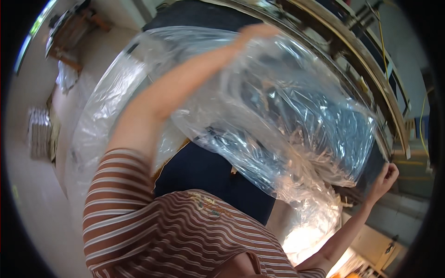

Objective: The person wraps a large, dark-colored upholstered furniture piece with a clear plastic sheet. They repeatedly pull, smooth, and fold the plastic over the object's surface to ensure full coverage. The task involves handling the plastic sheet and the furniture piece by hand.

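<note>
A large crumpled sheet of clear plastic [324,125] spreads over the table in front of me and shines in the light. My left arm reaches across it, and my left hand [259,31] is at its far edge, too smeared by motion to show the fingers. On the right, beside the sheet's right end, my right hand [388,178] is closed with its fingers curled; what they hold, if anything, is hidden. Dark navy fabric [204,171] lies close to my body, partly under the plastic. More dark cloth [199,16] shows beyond the sheet's far side.
Long wooden rails [352,51] run along the far right side, with a yellow cord [384,46] hanging by them. At left, a stack of wrapped bundles [39,132] stands on the floor, and a wooden bench [69,37] is farther back. A wooden cabinet [378,245] is at lower right.
</note>
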A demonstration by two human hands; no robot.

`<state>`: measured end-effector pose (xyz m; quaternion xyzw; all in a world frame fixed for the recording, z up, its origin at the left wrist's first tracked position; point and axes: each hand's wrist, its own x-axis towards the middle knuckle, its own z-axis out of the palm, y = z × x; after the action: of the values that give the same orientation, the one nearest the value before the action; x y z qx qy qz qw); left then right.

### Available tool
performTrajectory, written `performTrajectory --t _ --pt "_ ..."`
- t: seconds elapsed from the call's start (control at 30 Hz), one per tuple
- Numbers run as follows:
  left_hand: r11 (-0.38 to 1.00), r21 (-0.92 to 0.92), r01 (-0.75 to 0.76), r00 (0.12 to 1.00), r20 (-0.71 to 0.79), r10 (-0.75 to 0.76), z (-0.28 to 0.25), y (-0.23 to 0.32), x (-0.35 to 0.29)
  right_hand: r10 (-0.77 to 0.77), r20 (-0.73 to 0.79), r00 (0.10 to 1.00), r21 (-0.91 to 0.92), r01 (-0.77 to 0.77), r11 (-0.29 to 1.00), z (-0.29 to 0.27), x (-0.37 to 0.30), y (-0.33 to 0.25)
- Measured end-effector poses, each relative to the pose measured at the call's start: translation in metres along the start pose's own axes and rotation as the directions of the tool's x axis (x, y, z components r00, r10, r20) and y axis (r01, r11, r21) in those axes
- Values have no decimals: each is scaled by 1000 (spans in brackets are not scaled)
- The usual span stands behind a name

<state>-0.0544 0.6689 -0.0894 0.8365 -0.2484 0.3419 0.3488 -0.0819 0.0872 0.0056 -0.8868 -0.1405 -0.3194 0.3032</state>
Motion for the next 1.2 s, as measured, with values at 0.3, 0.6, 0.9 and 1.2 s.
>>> performTrajectory --t 0.3,0.6,0.9,1.2 --pt "995 63 80 992 88 -85 84 106 49 -443 672 594 263 368 892 114 -56 -223" --pt "647 228 728 595 -679 -430 -172 123 -248 -184 625 759 -181 369 911 96 -36 -71" --pt "461 -146 876 399 -320 -860 -161 6 -373 -693 223 685 307 625 717 159 -66 -339" --pt "498 -327 803 298 -503 -811 -206 109 -300 -707 637 306 595 387 704 252 -191 -341"
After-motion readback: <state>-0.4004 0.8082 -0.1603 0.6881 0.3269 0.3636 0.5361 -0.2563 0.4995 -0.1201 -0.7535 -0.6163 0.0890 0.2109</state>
